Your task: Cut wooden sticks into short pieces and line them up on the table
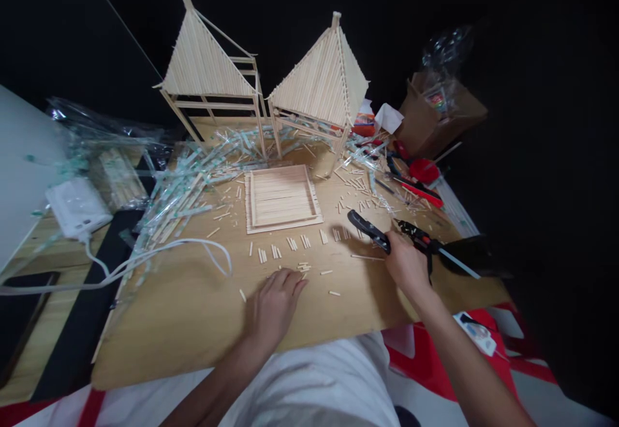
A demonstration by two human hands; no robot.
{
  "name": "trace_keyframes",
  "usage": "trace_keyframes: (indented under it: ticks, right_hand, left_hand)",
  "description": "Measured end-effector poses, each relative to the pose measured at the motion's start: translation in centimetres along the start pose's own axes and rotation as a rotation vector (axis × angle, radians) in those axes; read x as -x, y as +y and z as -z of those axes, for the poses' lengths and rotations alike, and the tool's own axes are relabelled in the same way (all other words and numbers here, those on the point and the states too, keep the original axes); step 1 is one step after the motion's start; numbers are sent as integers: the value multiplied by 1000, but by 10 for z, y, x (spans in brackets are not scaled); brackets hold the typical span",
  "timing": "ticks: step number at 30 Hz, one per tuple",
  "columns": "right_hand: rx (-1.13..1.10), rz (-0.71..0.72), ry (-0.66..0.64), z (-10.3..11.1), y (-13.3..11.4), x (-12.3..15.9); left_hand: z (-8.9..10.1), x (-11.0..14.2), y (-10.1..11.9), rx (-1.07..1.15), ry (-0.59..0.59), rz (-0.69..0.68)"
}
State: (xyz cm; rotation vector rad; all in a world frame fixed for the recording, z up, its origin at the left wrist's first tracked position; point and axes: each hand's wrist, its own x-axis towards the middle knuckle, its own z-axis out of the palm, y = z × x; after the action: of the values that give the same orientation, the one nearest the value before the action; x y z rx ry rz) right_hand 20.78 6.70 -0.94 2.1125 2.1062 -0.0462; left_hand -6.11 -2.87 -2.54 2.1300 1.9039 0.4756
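My left hand (275,304) rests low over the table, its fingers closed at a small cluster of short wooden sticks (304,266); one stick's end shows at the fingertips. Closed around the end of a black hand tool (368,230) is my right hand (409,264); the gripped part is hidden. Just beyond that hand lies a black glue gun (420,237) with a pale glue stick (459,263) projecting from its back. Short stick pieces (291,244) stand in small groups in front of a square stick panel (283,196) with a raised border.
Two stick-built huts with pointed roofs (206,59) (316,82) stand at the back. Plastic wrappers (203,162) and loose sticks crowd the left. A white cable (169,244) crosses the left edge. Red-handled tools (420,191) and a cardboard box (430,114) are at the right.
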Motion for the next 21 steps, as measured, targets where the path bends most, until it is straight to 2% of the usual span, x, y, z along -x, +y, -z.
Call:
trace_keyframes:
  ticks: [6, 10, 12, 14, 16, 19, 21]
  right_hand:
    - [4, 129, -34, 4, 3, 2]
    - [-19, 229, -43, 9, 6, -2]
    - [-34, 259, -48, 11, 7, -4]
    - [-45, 276, -50, 15, 8, -3]
    - [-100, 283, -46, 21, 5, 1]
    - [-398, 333, -37, 35, -4, 13]
    - [-626, 409, -35, 48, -13, 21]
  left_hand:
    - [-4, -5, 8, -70, -136, 54]
    - [0, -5, 6, -10, -175, 76]
    - [3, -5, 5, 95, -158, 104]
    - [7, -7, 6, 334, -147, 175]
    - [11, -11, 9, 707, -196, 301]
    - [19, -20, 19, 1308, -375, 498]
    - [25, -26, 28, 1579, -496, 577]
